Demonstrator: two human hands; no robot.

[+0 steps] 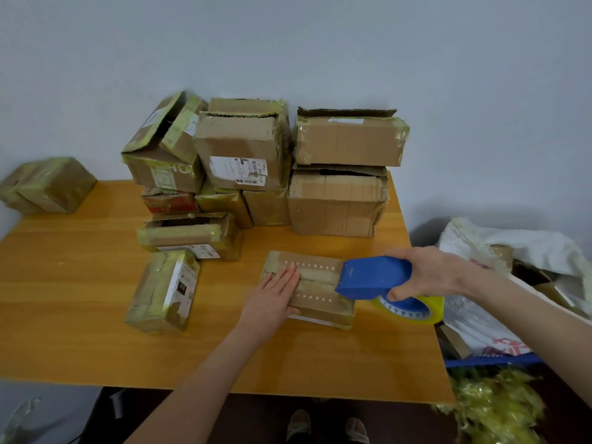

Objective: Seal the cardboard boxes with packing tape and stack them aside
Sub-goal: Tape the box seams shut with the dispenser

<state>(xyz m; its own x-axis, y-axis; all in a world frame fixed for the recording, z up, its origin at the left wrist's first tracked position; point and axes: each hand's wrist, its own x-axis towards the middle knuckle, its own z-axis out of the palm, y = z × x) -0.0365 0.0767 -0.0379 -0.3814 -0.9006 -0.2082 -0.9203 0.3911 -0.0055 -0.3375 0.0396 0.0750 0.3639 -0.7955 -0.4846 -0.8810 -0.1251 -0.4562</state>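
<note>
"On the counter (pixel 80 299) centre, why does the left hand (pixel 275 296) lie on the flat box (pixel 317 283)?"

"Fingers straight, palm down: it pins the box so the tape's pull cannot drag it."

"And the right hand (pixel 429 272)?"

"Its fingers are curled round the blue tape dispenser (pixel 371 277). The nose touches the box's right end and the tape roll (pixel 413 307) sits just past that end. Judged step: 1 strip along the centre seam, at its start or finish."

"Where should sealed units go?"

"Probably beside the taped box (pixel 163 291) at left, or the pile of boxes (pixel 240 149) against the wall, apart from the work zone."
</note>
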